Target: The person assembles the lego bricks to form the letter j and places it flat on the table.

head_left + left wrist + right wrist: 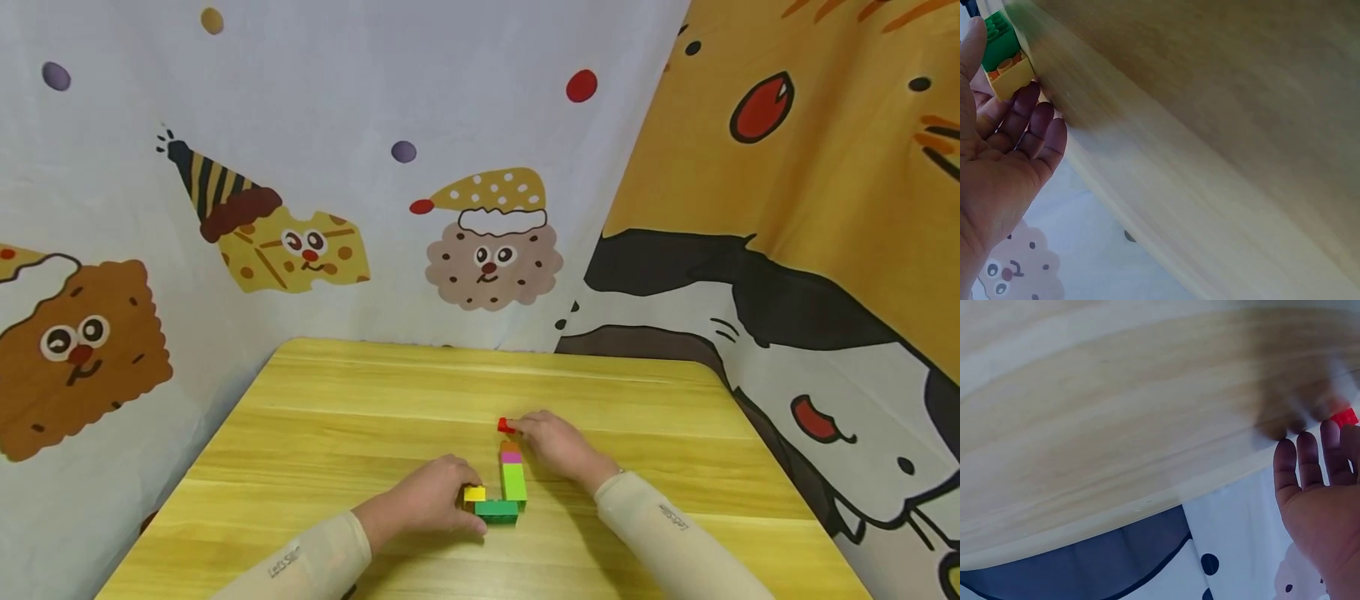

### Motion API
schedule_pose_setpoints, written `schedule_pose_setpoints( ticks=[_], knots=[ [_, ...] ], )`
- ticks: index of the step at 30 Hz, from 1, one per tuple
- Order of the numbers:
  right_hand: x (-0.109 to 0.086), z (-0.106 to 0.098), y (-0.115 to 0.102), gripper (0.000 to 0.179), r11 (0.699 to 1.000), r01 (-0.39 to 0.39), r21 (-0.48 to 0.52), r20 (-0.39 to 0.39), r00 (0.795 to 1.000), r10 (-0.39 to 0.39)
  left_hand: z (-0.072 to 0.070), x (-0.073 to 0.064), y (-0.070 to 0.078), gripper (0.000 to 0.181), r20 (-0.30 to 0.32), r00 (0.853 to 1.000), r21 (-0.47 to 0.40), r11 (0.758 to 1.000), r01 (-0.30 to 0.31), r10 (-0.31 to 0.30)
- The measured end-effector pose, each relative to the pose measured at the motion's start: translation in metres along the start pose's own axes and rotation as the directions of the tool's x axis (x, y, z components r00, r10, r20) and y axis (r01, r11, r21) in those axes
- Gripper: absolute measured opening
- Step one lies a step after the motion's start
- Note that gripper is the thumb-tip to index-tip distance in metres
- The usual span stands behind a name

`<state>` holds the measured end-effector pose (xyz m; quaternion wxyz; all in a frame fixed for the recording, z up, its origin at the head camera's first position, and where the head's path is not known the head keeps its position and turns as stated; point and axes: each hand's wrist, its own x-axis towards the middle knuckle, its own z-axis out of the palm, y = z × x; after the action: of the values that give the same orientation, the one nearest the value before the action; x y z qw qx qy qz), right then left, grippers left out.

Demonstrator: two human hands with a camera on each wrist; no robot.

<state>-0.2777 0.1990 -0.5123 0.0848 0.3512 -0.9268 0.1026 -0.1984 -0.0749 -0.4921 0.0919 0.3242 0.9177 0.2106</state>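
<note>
On the table lies a row of toy building bricks. A yellow brick (pixel 475 494) sits at the left end of a dark green brick (pixel 497 512). A lime green brick (pixel 513 481) runs away from the green one's right end, with a pink brick (pixel 512 457) and an orange brick (pixel 510 447) beyond it. My left hand (pixel 427 496) holds the yellow and green end between thumb and fingers. Farther back, my right hand (pixel 558 446) pinches a small red brick (pixel 506 425), apart from the row. Its fingers partly hide the red brick in the right wrist view.
The wooden table (pixel 337 417) extends around the bricks on all sides. Behind its far edge hangs a printed cloth (pixel 337 150) with cartoon figures, which also runs along the right side.
</note>
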Motion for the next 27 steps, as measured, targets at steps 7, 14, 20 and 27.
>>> schedule_pose_setpoints(
  ticks=[7,14,20,27],
  knots=[
    [-0.0005,-0.0014,-0.0049,0.037,0.998,-0.027,0.05,0.008,1.0,0.027,0.0008,0.001,-0.0022,0.063,-0.004,1.0,0.016,1.0,0.002,-0.002],
    [0.0015,-0.0011,-0.0051,0.032,0.996,-0.064,0.061,0.011,0.998,0.063,0.002,0.0015,-0.0033,0.063,-0.003,1.0,0.007,1.0,0.005,-0.005],
    [0.0031,-0.0011,-0.0036,0.032,0.992,-0.106,0.069,0.032,0.994,0.104,0.0008,0.001,-0.0027,0.064,-0.005,1.0,0.009,1.0,0.005,-0.005],
    [0.0026,-0.0009,-0.0037,0.035,0.983,-0.154,0.096,0.064,0.987,0.148,-0.0004,0.0009,-0.0028,0.064,-0.008,1.0,0.001,1.0,0.004,-0.004]
  ],
)
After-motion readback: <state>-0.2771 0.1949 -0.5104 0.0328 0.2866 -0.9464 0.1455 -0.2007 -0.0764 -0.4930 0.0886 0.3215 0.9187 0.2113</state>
